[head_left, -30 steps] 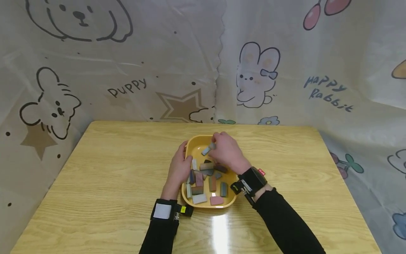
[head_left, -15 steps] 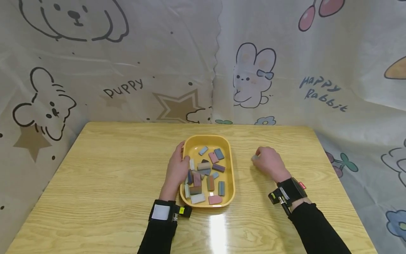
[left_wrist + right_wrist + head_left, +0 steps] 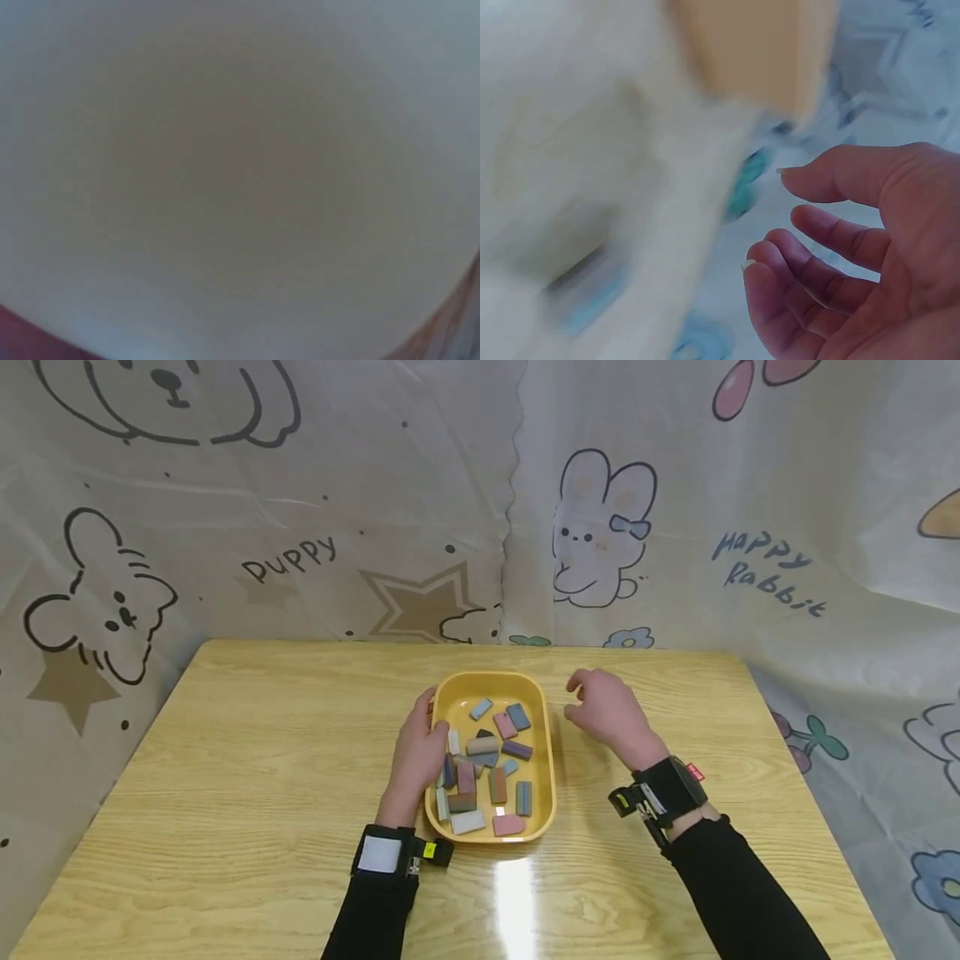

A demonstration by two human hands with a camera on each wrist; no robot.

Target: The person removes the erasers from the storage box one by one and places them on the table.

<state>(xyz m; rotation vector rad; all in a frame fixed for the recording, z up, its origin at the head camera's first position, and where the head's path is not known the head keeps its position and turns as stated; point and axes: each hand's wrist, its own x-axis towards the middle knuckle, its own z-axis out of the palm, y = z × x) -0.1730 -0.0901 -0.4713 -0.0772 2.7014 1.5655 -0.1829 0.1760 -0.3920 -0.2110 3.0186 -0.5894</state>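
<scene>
In the head view a yellow tray point(image 3: 549, 760) holds several small coloured blocks, among them a pink one point(image 3: 508, 825), a white one point(image 3: 468, 822) and a striped blue one point(image 3: 523, 798). My left hand point(image 3: 417, 752) grips the tray's left side, thumb over the rim and fingers outside. Just right of the tray is my right hand point(image 3: 611, 714). In the right wrist view this hand point(image 3: 840, 255) has its fingers loosely bent, nothing between them. A blurred grey-blue block point(image 3: 585, 292) lies on a pale surface there. The left wrist view is a featureless blur.
A wooden table point(image 3: 285, 760) carries the tray. Behind and beside it hangs a pale curtain point(image 3: 420, 502) printed with cartoon animals. The right wrist view shows a blurred orange-yellow wall point(image 3: 757, 52) at the top.
My right hand took a small block rightward out of the tray, then came back empty toward the tray's upper right side. The left hand stays on the tray.
</scene>
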